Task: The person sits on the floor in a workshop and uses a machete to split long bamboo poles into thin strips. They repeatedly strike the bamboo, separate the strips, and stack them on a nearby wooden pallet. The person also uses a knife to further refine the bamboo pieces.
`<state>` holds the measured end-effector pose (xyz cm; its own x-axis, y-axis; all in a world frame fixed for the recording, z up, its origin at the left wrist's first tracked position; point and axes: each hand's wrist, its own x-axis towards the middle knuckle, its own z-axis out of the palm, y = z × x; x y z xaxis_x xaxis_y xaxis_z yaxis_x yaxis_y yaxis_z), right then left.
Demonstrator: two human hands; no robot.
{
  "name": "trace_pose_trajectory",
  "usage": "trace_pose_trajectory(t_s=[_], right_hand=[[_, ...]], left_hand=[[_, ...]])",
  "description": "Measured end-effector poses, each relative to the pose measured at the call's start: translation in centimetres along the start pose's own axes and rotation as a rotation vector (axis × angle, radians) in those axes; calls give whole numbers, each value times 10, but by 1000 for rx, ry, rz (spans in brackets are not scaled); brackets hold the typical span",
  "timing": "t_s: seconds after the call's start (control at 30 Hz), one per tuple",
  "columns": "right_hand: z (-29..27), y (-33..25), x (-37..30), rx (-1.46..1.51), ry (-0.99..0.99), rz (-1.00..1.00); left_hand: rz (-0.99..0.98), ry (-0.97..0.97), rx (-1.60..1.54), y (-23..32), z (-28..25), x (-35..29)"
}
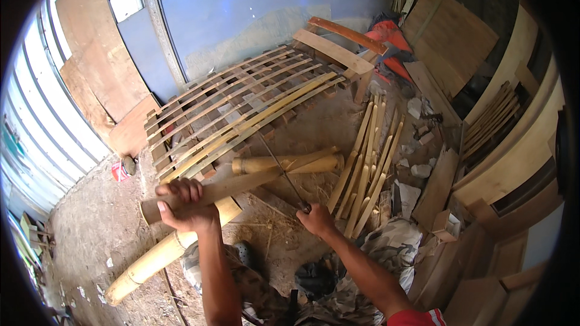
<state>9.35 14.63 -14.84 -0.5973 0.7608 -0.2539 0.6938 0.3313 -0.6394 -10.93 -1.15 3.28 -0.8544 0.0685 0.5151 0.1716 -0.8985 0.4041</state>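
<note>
My left hand [188, 205] is wrapped round the near end of a split bamboo length [241, 186], which slants away to the right. In my right hand [316, 220] is the handle of a long, thin-bladed knife [283, 169]. Its dark blade points up and to the left, crossing the far part of the split bamboo; whether it is sunk into the bamboo I cannot tell. A thick bamboo pole [254, 165] lies on the ground beneath that far part. Another bamboo pole [148, 262] slants down to the left below my left hand.
Several pale bamboo strips [368, 166] lie bundled on the right. Beyond stands a low slatted frame [241, 93], with a wooden bench [335, 50] at its right end. Rubble [421, 171] and boards [444, 190] line the right side. A red can [122, 171] lies at the left.
</note>
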Motion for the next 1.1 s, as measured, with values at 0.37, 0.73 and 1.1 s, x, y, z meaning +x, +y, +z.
trace_pose_trajectory(t_s=[0.37,0.73,1.1], right_hand=[[-24,-56,-33,392,120,-245],[-29,-74,-112,445,-71,-418],[-3,-66,-108,438,-45,-387]], left_hand=[[103,-219,28,46,89,46],[273,-84,110,172,83,38],[92,-142,137,127,35,60]])
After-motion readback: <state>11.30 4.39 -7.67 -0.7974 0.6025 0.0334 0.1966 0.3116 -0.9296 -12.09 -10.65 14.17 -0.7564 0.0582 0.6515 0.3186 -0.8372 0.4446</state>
